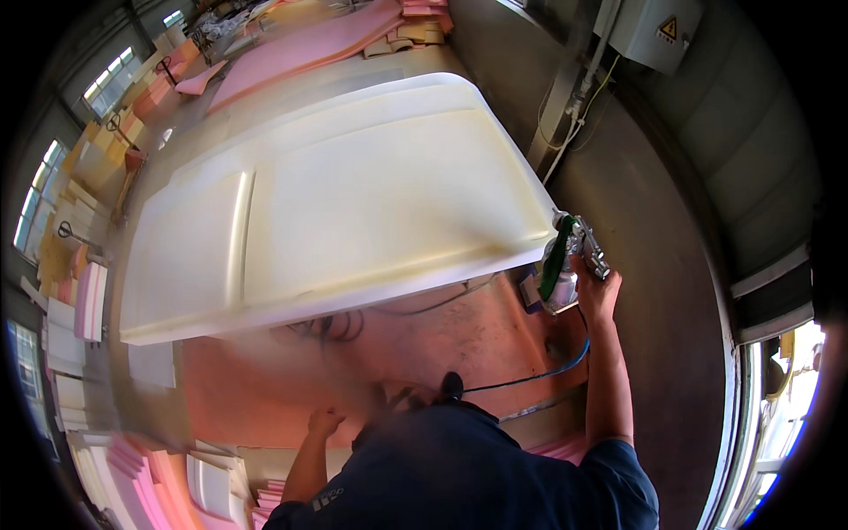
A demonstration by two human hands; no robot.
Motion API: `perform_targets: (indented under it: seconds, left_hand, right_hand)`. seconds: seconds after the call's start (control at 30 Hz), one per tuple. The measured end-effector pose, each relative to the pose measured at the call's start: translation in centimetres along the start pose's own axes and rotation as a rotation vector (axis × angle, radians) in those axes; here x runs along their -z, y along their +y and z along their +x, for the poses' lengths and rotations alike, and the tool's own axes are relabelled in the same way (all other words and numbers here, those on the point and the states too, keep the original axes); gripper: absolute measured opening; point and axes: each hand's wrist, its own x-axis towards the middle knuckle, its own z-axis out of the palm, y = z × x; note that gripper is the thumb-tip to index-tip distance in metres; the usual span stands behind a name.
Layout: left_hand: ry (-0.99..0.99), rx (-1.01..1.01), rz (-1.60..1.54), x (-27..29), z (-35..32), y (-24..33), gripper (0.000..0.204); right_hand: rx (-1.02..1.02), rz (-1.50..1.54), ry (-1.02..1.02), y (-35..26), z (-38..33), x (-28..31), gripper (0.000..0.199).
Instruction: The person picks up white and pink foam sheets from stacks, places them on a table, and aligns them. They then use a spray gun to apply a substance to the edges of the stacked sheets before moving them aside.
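My right hand (pixel 599 284) is closed around a spray gun (pixel 565 261) with a silver metal body, a green part and a cup below. It holds the gun beside the right end of a large white foam slab (pixel 371 190). The slab has a raised, rounded rim, a ridge across its left part and yellowish patches along the edges. A blue hose (pixel 565 367) hangs below the gun and runs toward my body. My left hand (pixel 325 422) is low at my left side, away from the slab, its fingers curled with nothing visible in them.
Under the slab lies a reddish floor sheet (pixel 424 353) with dark loops of hose (pixel 331 325). Pink foam sheets (pixel 309 49) lie beyond; foam pieces (pixel 92 300) line the left. An electrical box (pixel 649 35) and cables hang at the right wall. Foam stacks (pixel 146 481) stand near left.
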Motion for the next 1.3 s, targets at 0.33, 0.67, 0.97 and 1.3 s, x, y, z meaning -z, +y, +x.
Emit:
perform_targets:
  seconds: [0.33,0.67,0.97,1.3]
  left_hand:
    - [0.067,-0.153,-0.023,-0.5,9.2,-13.9,0.051]
    - [-0.094,0.019,-0.094,6.7,6.0,-26.0,0.047]
    - [-0.068,0.257,-0.347,2.2,5.0,-31.4,0.059]
    - [0.127,-0.106,-0.137,1.9,3.8,-27.1,0.037]
  right_hand:
    - [0.026,-0.021,-0.126,-8.8,-8.7,-10.5,0.016]
    - [-0.013,-0.066,-0.295,-17.7,-16.7,-20.2,0.019]
    - [-0.020,0.032,-0.402,-20.8,-19.6,-23.7,0.016]
    - [0.082,-0.063,-0.600,-19.2,-21.9,-20.2,0.021]
